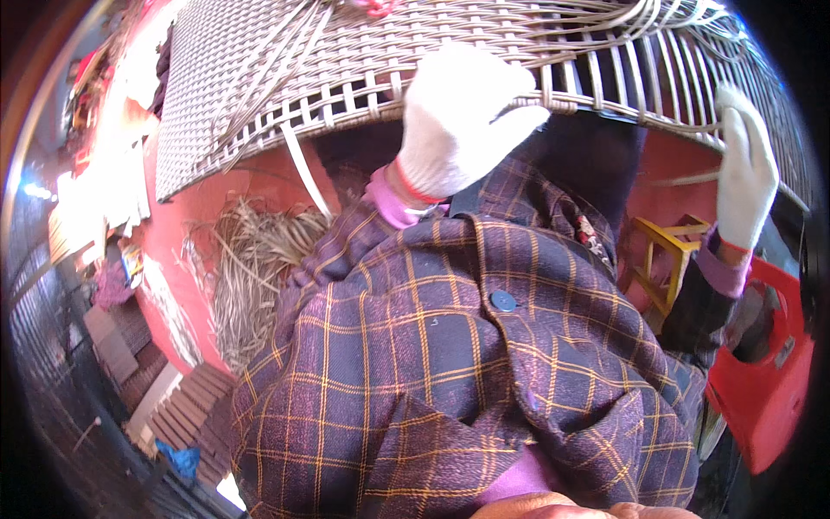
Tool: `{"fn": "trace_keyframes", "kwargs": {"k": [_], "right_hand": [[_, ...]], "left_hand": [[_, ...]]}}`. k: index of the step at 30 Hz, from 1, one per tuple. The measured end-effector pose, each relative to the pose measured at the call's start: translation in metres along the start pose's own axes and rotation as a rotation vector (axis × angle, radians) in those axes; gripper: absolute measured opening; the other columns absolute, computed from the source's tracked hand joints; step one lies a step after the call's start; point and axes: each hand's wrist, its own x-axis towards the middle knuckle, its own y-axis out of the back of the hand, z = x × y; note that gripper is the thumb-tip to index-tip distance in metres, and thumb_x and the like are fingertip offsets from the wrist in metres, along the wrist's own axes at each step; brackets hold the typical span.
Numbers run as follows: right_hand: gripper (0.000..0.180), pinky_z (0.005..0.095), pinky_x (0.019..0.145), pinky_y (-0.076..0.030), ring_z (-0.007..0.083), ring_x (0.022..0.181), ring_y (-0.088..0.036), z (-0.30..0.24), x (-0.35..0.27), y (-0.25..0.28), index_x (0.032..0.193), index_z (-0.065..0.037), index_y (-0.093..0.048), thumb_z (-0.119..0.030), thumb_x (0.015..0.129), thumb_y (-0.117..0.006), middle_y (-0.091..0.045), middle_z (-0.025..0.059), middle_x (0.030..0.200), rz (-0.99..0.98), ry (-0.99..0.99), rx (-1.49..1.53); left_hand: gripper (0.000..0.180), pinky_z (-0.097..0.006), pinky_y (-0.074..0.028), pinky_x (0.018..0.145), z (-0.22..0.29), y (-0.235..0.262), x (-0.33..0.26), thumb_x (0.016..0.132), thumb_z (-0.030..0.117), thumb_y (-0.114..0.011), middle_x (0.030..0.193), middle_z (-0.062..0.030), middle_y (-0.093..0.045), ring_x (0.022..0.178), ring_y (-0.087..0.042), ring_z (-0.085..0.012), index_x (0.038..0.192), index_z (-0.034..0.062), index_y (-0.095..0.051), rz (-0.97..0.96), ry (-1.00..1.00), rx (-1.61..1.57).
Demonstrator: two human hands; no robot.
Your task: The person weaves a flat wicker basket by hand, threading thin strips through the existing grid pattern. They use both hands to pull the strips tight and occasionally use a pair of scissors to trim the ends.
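A large curved piece of grey-beige wicker weaving (285,60) lies across the top of the view, tight on the left, with bare ribs on the right. My left hand (458,121), in a white knitted glove with a red cuff edge, rests over its near edge. The thumb stands apart from the forefinger; glare hides detail on the other fingers. My right hand (748,164), gloved alike, is raised at the right beside the bare ribs (683,78), its fingers stretched out. Long loose strands (622,17) trail over the top right of the weaving.
A heap of loose strands (259,277) lies on the red floor (186,238) at the left. One pale strip (304,169) hangs from the woven edge. At the right stand a yellow frame (670,259) and a red plastic seat (769,381). Slatted brown boards (194,415) lie lower left.
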Motion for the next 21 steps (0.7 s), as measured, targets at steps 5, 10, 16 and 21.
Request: {"fn": "trace_keyframes", "kwargs": {"k": [5, 10, 16, 21], "right_hand": [[0.03, 0.0315, 0.1, -0.054, 0.0181, 0.111, -0.071, -0.061, 0.01, -0.036, 0.134, -0.006, -0.072, -0.007, 0.106, -0.063, -0.075, 0.0098, 0.121, -0.155, 0.284, -0.054], [0.019, 0.038, 0.088, -0.056, 0.0318, 0.099, -0.072, -0.076, 0.023, -0.085, 0.113, -0.005, -0.073, -0.019, 0.1, -0.069, -0.071, 0.0153, 0.106, -0.355, 0.373, -0.069], [0.026, 0.0463, 0.074, -0.054, 0.0403, 0.083, -0.07, -0.078, 0.032, -0.089, 0.095, -0.007, -0.072, -0.032, 0.1, -0.068, -0.067, 0.0177, 0.082, -0.567, 0.36, -0.223], [0.026, 0.0462, 0.072, -0.053, 0.0424, 0.083, -0.068, -0.075, 0.037, -0.086, 0.092, -0.004, -0.069, -0.028, 0.1, -0.067, -0.064, 0.0204, 0.081, -0.568, 0.405, -0.084]], "left_hand": [[0.024, -0.041, -0.056, 0.083, -0.007, 0.021, -0.013, 0.086, 0.002, -0.078, 0.103, -0.0108, -0.076, 0.094, -0.07, -0.0296, 0.11, 0.004, -0.079, 0.113, 0.198, 0.023], [0.024, -0.043, -0.056, 0.086, -0.015, 0.024, -0.018, 0.089, 0.003, -0.076, 0.108, -0.0126, -0.076, 0.097, -0.07, -0.0323, 0.113, 0.0026, -0.078, 0.065, 0.151, 0.111], [0.019, -0.041, -0.057, 0.086, -0.019, 0.021, -0.016, 0.092, 0.005, -0.078, 0.107, -0.0122, -0.077, 0.097, -0.072, -0.0295, 0.112, 0.0035, -0.077, 0.01, 0.103, 0.171], [0.019, -0.041, -0.057, 0.086, -0.025, 0.011, -0.015, 0.09, 0.005, -0.08, 0.103, -0.011, -0.078, 0.094, -0.073, -0.0303, 0.109, 0.0045, -0.078, 0.063, 0.076, 0.184]]}}
